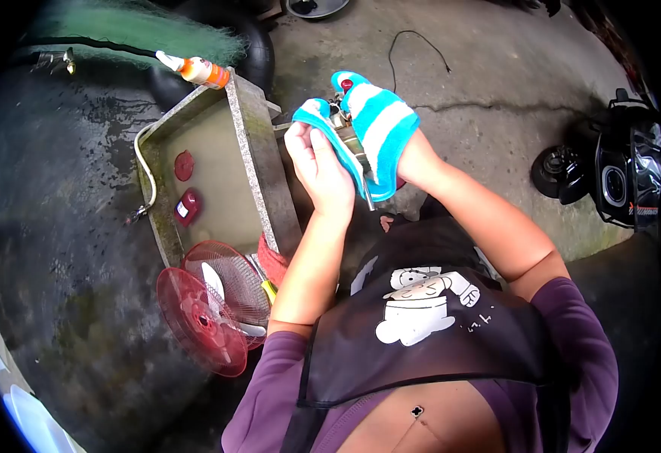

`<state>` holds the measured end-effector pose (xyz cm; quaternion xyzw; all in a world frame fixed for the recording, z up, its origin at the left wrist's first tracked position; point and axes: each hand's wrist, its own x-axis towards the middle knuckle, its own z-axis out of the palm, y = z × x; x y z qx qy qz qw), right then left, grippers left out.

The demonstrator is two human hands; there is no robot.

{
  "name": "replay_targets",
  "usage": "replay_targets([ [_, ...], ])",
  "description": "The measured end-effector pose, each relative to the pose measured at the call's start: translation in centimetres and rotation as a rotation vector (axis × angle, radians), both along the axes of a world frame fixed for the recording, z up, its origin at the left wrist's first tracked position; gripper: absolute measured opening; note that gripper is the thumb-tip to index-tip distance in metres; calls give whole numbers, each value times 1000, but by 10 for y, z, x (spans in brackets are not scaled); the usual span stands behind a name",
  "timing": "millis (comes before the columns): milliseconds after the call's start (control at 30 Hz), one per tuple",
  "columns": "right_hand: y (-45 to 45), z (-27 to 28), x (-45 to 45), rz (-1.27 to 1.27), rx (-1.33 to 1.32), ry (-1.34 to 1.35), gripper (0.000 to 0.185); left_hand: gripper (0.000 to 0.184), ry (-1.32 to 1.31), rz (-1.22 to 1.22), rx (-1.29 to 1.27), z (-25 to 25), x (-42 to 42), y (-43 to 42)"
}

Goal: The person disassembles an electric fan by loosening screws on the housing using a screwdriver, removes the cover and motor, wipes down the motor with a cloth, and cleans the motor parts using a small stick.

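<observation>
A blue-and-white striped towel (379, 124) is folded around a metal fan motor (354, 143), whose thin shaft (369, 199) sticks out at the lower end. A small red knob (346, 85) shows at the far end between the towel's folds. My left hand (319, 166) is closed round the left side of the motor, with a towel fold between. On the other side, my right hand (412, 157) presses the towel against the motor; the cloth covers most of its fingers. Both hands are held in front of me, above the concrete floor.
At left stands a stone sink (251, 143) with shallow water and red plastic pieces (188, 208) in it. An orange-and-white bottle (203, 72) lies on its rim. Red fan grilles (198, 321) lean nearby. A black fan base (559, 174) and a cord (421, 34) are on the floor.
</observation>
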<state>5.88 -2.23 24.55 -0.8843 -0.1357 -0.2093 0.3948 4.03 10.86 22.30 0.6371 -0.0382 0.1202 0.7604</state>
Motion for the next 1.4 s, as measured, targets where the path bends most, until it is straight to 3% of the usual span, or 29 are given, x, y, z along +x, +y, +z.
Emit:
replay_targets([
  [33, 0, 3, -2, 6, 4, -2, 12, 26, -44, 28, 11, -1, -5, -2],
  [133, -3, 8, -8, 139, 483, 88, 11, 20, -128, 111, 50, 1, -12, -7],
  [167, 0, 8, -12, 149, 486, 89, 11, 20, -145, 126, 46, -1, -12, -8],
  [233, 5, 7, -17, 226, 1152, 399, 11, 20, -153, 138, -6, -4, -15, -8],
  [267, 2, 0, -21, 276, 1278, 440, 11, 20, -159, 141, -61, -5, -16, -7],
  [300, 0, -7, -20, 280, 1277, 444, 11, 20, -158, 146, -61, -5, -16, -7],
  [367, -2, -11, -13, 305, 1019, 346, 22, 20, -148, 115, -49, -3, -18, -7],
  [400, 0, 3, -10, 187, 615, 293, 20, 20, -139, 107, -44, -2, -18, -6],
  [433, 1, 4, -8, 193, 611, 295, 20, 20, -139, 114, -46, -4, -17, -4],
  [500, 2, 5, -2, 105, -162, -38, 12, 20, -140, 112, 8, -8, -15, -1],
  [567, 3, -9, -9, 121, 80, 52, 7, 20, -139, 134, 52, -10, -16, -2],
  [633, -3, -15, -11, 256, 628, 203, 7, 20, -118, 141, -6, -11, -17, -5],
  [700, -13, -24, -7, 286, 591, 224, 11, 21, -122, 154, 2, -11, -18, -4],
  [800, -26, -25, -8, 339, 1463, 606, 14, 19, -104, 117, -129, -10, -18, 1],
  [833, -28, -30, -7, 339, 1463, 606, 14, 19, -104, 116, -130, -9, -16, 1],
  [867, -28, -40, -6, 306, 916, 364, 14, 20, -127, 104, -99, -7, -15, 1],
  [900, -26, -49, -8, 253, 615, 228, 19, 21, -147, 90, -66, -6, -16, 2],
  [933, -23, -58, -9, 215, 491, 173, 23, 24, -175, 74, -5, -14, -15, 3],
  [1033, -9, -57, -23, 130, 506, 130, 38, 40, -166, 11, 315, -23, -16, 15],
  [1067, -3, -48, -32, 104, 578, 120, 44, 46, -137, 10, 254, -25, -20, 12],
  [1167, 5, -42, -76, 40, 196, 100, 53, 59, -123, 4, 153, -23, -36, 2],
  [1233, 24, -84, -110, 68, 1212, 618, 44, 61, -110, 31, -26, -21, -46, -8],
  [1400, 23, -87, -110, 148, 1340, 642, 47, 66, -49, 43, -125, -28, -55, -8],
])
